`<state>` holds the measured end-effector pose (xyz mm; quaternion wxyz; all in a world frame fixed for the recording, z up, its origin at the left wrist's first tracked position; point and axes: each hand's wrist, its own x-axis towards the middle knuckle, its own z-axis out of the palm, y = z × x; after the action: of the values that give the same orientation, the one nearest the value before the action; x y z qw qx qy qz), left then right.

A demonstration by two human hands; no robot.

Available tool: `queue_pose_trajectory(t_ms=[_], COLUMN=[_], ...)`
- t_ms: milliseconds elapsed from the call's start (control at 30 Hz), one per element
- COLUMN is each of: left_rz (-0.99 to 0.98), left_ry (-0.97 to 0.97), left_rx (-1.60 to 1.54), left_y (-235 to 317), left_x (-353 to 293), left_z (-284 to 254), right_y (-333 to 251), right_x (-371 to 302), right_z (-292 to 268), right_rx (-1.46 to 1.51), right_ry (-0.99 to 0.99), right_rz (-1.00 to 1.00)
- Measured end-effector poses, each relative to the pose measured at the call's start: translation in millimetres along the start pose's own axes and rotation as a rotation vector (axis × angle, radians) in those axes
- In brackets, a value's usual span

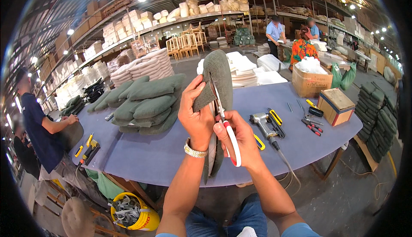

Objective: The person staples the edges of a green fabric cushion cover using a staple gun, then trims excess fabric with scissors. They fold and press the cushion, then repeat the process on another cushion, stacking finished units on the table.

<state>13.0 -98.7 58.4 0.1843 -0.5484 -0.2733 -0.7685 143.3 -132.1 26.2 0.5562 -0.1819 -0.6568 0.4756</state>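
Note:
Upright in front of me stands a grey-green upholstered seat cushion (221,72), its underside edge turned toward my hands. My left hand (195,116), with a gold watch (194,150) at the wrist, pinches a loose flap of the cushion's fabric (205,96). Scissors with red and white handles (233,147) are in my right hand (241,139), fingers around the loops. Their blades point up along the flap, at the cut edge of the fabric. The cushion's lower part is partly hidden behind my hands.
Stacked green cushions (148,106) lie left on the blue-covered table (141,155). Right are an air stapler (262,123) with a hose, pliers (312,127) and cardboard boxes (337,106). A yellow bucket of scraps (148,220) stands below. A co-worker (36,125) works at left.

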Motion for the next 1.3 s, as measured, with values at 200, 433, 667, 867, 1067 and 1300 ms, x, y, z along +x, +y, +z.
queue_pose_trajectory(t_ms=[200, 433, 667, 867, 1067, 1300], left_rz=[0.005, -0.021, -0.013, -0.041, -0.109, -0.116], left_ry=[-0.016, -0.018, -0.032, -0.039, -0.015, -0.016], left_rx=[-0.003, -0.067, -0.052, -0.069, -0.104, -0.105], left_y=[3, 4, 5, 10, 11, 13], left_x=[-1, -2, -3, -4, -3, -3], left_z=[-2, -1, -2, -1, 0, 0], right_y=[6, 11, 10, 13, 5, 5], right_x=[0, -1, -3, -3, -7, -11], right_z=[2, 9, 11, 10, 7, 2], right_rx=[-0.086, -0.164, -0.153, -0.146, -0.147, -0.155], right_ry=[0.048, 0.07, 0.084, 0.098, 0.076, 0.018], right_rz=[-0.081, -0.154, -0.099, -0.15, -0.073, -0.064])
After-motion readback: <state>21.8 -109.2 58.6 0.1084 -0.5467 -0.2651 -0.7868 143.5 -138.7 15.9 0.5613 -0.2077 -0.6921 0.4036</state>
